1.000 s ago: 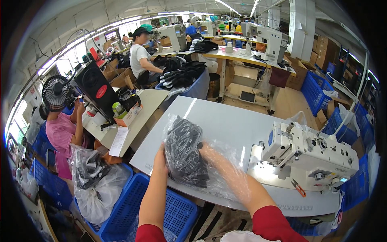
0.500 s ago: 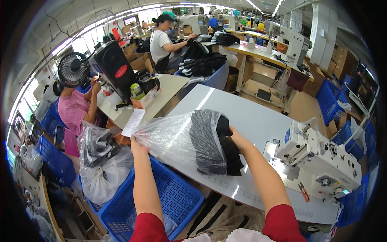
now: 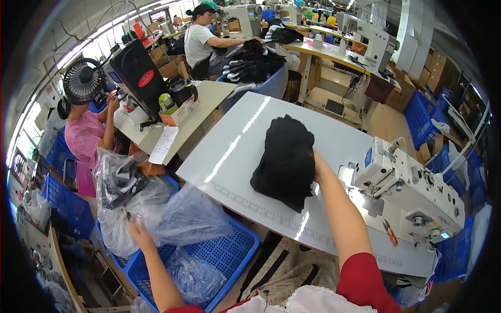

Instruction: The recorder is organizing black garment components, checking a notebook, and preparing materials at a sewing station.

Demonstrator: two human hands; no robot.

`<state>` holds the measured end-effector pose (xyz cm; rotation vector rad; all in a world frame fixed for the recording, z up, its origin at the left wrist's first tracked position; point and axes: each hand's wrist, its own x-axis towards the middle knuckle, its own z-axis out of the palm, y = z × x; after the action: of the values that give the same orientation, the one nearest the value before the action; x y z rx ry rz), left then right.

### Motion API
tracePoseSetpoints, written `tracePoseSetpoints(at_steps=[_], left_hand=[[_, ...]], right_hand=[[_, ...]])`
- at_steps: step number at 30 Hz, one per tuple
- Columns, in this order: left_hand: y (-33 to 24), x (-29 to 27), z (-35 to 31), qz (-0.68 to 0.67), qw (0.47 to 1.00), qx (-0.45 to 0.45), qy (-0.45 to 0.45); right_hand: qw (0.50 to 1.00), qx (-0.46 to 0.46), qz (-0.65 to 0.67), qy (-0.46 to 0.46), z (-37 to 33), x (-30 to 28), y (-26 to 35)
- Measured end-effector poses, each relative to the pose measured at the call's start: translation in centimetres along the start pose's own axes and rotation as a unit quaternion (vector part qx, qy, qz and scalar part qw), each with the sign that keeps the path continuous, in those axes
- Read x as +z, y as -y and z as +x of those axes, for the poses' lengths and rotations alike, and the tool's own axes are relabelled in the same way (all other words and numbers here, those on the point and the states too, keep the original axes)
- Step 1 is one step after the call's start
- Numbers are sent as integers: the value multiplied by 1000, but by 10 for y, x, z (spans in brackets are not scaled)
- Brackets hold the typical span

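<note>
A thick stack of black cloth pieces [image 3: 284, 161] rests on the grey-white sewing table, out of any wrapping. My right hand [image 3: 320, 168] grips its right edge, some fingers hidden by the cloth. At the left, my left hand [image 3: 140, 235] is closed on an emptied clear plastic bag [image 3: 193, 216], which trails over the blue basket [image 3: 245, 250]. More crumpled clear plastic [image 3: 195, 276] lies inside that basket. Beside my left hand sits another clear bag [image 3: 122, 193] with black and grey pieces in it.
A white sewing machine [image 3: 407, 188] stands on the table's right side, with orange-handled thread snips [image 3: 390, 232] before it. A paper slip [image 3: 164, 145] lies on the neighbouring table. Two people work nearby: one in pink [image 3: 83, 133], one in white [image 3: 201, 44] by a heaped tub.
The black stack has come out of the clear bag and now lies bare on the table. My left hand has pulled the bag down and left, over the basket. My right hand stays at the stack.
</note>
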<state>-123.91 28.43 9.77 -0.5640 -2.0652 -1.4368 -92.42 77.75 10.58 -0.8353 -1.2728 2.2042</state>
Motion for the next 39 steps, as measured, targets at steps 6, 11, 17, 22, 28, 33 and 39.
tracePoseSetpoints(at_steps=[6, 11, 17, 22, 28, 33, 39], left_hand=[[86, -57, -119, 348, 835, 91, 416], [86, -41, -149, 391, 743, 112, 532], [-130, 99, -62, -13, 913, 9, 408], [-181, 202, -55, -203, 875, -48, 437], [-230, 260, -35, -247, 850, 60, 462], [-251, 301, -1, -156, 866, 229, 416], [-255, 333, 42, -191, 784, 37, 590]], right_hand=[[992, -8, -22, -125, -37, 38, 18], [988, -92, -87, -85, -46, 37, 16], [750, -315, -499, -299, -51, 21, -13], [705, -388, -550, -224, -77, 60, -16], [715, -371, -556, -204, -90, 69, -12], [782, -328, -474, -237, -88, 74, -13], [911, -267, -230, -213, -77, 56, -18]])
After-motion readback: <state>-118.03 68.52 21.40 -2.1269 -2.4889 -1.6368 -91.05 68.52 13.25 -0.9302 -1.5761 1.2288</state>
